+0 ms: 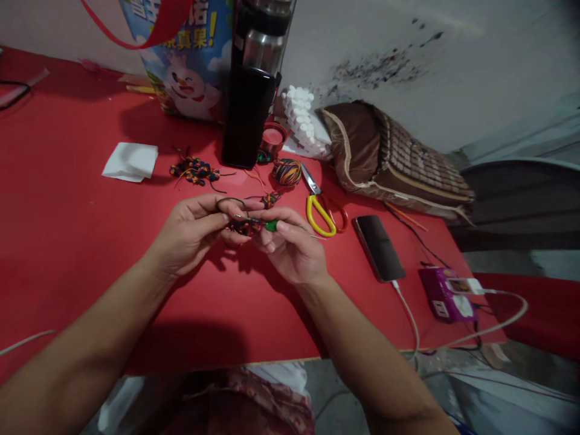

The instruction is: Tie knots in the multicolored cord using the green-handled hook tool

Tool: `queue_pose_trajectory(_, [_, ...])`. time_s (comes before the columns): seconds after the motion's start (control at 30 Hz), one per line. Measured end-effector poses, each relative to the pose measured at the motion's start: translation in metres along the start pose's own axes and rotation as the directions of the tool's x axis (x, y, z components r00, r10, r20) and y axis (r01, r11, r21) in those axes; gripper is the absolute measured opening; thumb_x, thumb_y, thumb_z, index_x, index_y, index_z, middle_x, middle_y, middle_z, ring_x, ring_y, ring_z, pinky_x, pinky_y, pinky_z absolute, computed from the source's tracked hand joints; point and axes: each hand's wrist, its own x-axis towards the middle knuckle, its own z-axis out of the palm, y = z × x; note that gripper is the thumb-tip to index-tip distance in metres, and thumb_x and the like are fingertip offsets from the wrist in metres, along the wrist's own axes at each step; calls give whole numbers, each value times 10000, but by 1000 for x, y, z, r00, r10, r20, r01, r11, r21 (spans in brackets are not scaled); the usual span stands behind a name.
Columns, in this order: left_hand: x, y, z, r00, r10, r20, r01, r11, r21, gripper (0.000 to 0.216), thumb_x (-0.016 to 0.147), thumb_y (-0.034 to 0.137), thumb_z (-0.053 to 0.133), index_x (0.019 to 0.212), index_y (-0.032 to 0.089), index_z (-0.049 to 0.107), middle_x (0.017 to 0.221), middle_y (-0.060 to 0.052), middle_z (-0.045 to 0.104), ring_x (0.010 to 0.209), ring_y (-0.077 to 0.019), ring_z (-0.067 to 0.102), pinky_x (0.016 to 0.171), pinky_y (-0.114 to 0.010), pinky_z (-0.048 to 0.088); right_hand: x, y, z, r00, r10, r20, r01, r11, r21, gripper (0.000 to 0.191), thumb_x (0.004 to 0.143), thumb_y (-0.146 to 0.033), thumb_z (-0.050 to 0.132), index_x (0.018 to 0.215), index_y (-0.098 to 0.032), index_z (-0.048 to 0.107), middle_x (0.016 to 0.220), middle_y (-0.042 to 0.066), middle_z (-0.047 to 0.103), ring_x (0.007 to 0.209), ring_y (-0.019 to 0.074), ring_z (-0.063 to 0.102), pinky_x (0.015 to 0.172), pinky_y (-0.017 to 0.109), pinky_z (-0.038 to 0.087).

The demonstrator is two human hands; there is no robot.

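My left hand (pixel 194 232) is closed on a small dark multicoloured crochet piece (pixel 244 228), pinched in its fingers, and a dark strand arches over the fingertips. In my right hand (pixel 292 241) is a crochet hook (pixel 270 225) with a green grip, its thin metal shaft sticking out past the thumb. The hook's tip meets the crochet piece between my two hands; the exact stitch is too small to make out. Just beyond lie a small knotted yarn bit (pixel 270 200), a ball of multicoloured yarn (pixel 287 173) and a cluster of finished-looking yarn pieces (pixel 194 171).
Scissors (pixel 321 211) with yellow and red handles lie right of the yarn ball. A phone (pixel 379 248) on a white cable and a purple box (pixel 446 296) sit farther right. Behind stand another phone (pixel 248 118), a printed bag (pixel 193 84) and a brown cushion (pixel 394 157).
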Motion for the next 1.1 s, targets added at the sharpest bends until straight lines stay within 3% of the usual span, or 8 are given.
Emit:
queue_pose_trajectory(0.17, [2,0,1,999,-23,28,25,996,-85,102,838,89,750,763,93,819,1096,-167,839,896,-220,823,724,-220,698,0,-2,3,1000,14,4,-14,999,40,158,837,-324,811,947,-221,859,635,-21,683,551,74,518,560,199,450])
queue_pose_trajectory(0.33, [4,-3,2,999,-37,5,38,996,-80,382,991,338,718,701,97,783,1103,-179,822,883,-226,814,683,-254,703,-1,-2,2,1000,16,7,-16,1000,16,162,850,-317,785,964,-222,849,651,-18,688,554,86,509,575,223,465])
queue_pose_trajectory(0.5, [0,2,-4,999,-37,21,36,998,52,223,945,309,793,833,127,858,1264,-167,809,778,-219,821,551,-245,677,-1,-3,2,1000,6,14,-7,1000,24,143,855,-317,786,949,-227,846,619,-32,656,550,82,496,571,211,451])
queue_pose_trajectory(0.63, [-2,6,-5,998,-62,30,59,992,115,112,881,253,870,928,154,893,1265,-152,822,682,-167,805,505,-168,625,0,-3,1,1000,5,11,-5,1000,19,147,845,-332,804,946,-229,832,624,-34,663,541,82,485,558,214,440])
queue_pose_trajectory(0.77, [-1,3,0,999,-26,-26,27,999,41,74,899,189,841,903,129,885,1124,-145,854,728,-151,801,633,-175,667,-2,-3,3,1000,3,-4,-3,1000,14,166,857,-346,816,982,-237,831,664,-36,689,550,84,488,582,230,459])
queue_pose_trajectory(0.97, [4,-11,5,995,-72,-66,60,983,-173,113,951,206,766,993,191,870,1129,-106,848,773,-160,787,672,-246,674,-2,3,8,1000,26,9,-27,999,33,199,859,-348,836,1027,-243,834,741,-21,733,570,78,510,576,232,444])
queue_pose_trajectory(1.1, [4,-19,8,998,-29,-49,21,985,-170,118,923,255,824,1025,221,873,1060,-81,847,720,-142,739,637,-240,630,-1,6,11,999,32,26,-33,999,22,206,849,-352,839,1019,-236,825,733,-20,722,574,88,515,562,241,439])
